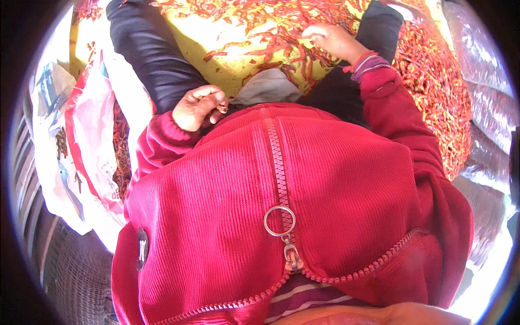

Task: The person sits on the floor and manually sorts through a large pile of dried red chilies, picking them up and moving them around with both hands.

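At the far left edge, dark grey slats (24, 181) curve with the rim of the view, above a dark woven mesh surface (76, 271). Next to them stands a white bag with blue patches (51, 95), its plastic crumpled, and against it a white sack with a red band (93, 132), dark red pieces showing beside its edge. A leg in dark trousers (157, 59) stretches upward from there. Just below its knee-side folds, close to the jacket front, is the left hand (199, 108), its fingers curled inward and the thumb near them; something small and brownish shows at the fingertips, but I cannot tell whether it is gripped. Across the middle spreads a red ribbed jacket (216, 189) with a chunky zip (279, 162) and a ring pull (280, 221). Above the hem lies a grey cloth (268, 88), and beyond it red chillies (271, 47) are scattered over a yellow sheet (219, 73). Farther right, the right hand (338, 43) reaches over these chillies, fingers partly bent; glare hides whether they hold one. Wristbands (370, 65) circle its wrist. Beyond the right sleeve rises a chilli heap (433, 92), bordered by shiny plastic bags (487, 114).
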Available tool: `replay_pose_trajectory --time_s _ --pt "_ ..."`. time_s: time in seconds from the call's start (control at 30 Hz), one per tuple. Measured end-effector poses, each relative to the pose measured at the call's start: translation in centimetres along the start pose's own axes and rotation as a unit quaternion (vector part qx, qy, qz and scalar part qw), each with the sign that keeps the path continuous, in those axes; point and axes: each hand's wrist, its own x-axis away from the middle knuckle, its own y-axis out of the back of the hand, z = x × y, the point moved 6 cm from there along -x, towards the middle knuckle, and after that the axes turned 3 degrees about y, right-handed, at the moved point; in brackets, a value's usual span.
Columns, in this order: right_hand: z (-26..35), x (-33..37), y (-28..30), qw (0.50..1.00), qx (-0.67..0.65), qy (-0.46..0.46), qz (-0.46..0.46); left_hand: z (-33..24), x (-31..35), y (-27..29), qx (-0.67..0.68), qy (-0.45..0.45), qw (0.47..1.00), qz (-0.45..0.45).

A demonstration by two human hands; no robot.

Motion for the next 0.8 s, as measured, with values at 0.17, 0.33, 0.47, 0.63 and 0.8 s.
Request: replay_pose_trajectory --time_s 0.17,0.33,0.47,0.63,0.8 --pt "-4.6 1.6 1.7 0.973 0.197 -0.056 -0.109 0.3 -0.1 -0.3 0.032 0.051 0.997 -0.038" --pt "-2.9 4.5 -0.5 0.965 0.149 -0.206 0.064 0.6 -0.7 -0.4 0.048 0.081 0.995 -0.017" --pt "-4.3 7.9 -1.4 0.932 0.163 -0.244 0.214 0.4 -1.5 -0.6 0.054 0.064 0.996 -0.028" --pt "-7.8 8.5 -1.7 0.937 0.149 -0.25 0.192 0.6 -3.0 -0.8 0.082 0.068 0.994 -0.022" --pt "-5.9 6.9 0.5 0.969 0.055 -0.241 0.02 0.9 -3.6 -0.4 0.073 0.09 0.992 -0.041"
